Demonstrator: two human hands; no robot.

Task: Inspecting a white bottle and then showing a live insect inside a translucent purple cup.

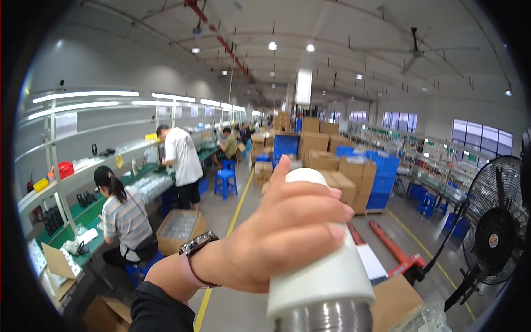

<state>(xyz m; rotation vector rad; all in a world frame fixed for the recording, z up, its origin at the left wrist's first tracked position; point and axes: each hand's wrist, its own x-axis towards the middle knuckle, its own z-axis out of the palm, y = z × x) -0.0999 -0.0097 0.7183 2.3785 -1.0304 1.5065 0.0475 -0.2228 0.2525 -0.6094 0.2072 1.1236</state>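
My left hand (287, 229) comes in from the lower left, with a dark watch on its wrist and a black sleeve behind it. Its fingers are closed around a white cylinder (326, 279) with a rounded top and a shiny silver metal lower part. I cannot make out exactly what kind of thing it is. It stands tilted very close in front of me, and its bottom runs out of the lower edge of the picture. Nowhere does my right hand show.
At left, people work along a green bench (94, 243) with shelves. An open carton (180, 229) and blue stools (225, 182) stand beside it. Stacked cartons (315, 145) and blue crates (381, 180) lie ahead. A red pallet jack (390, 243) and black fan (492, 232) are at right.
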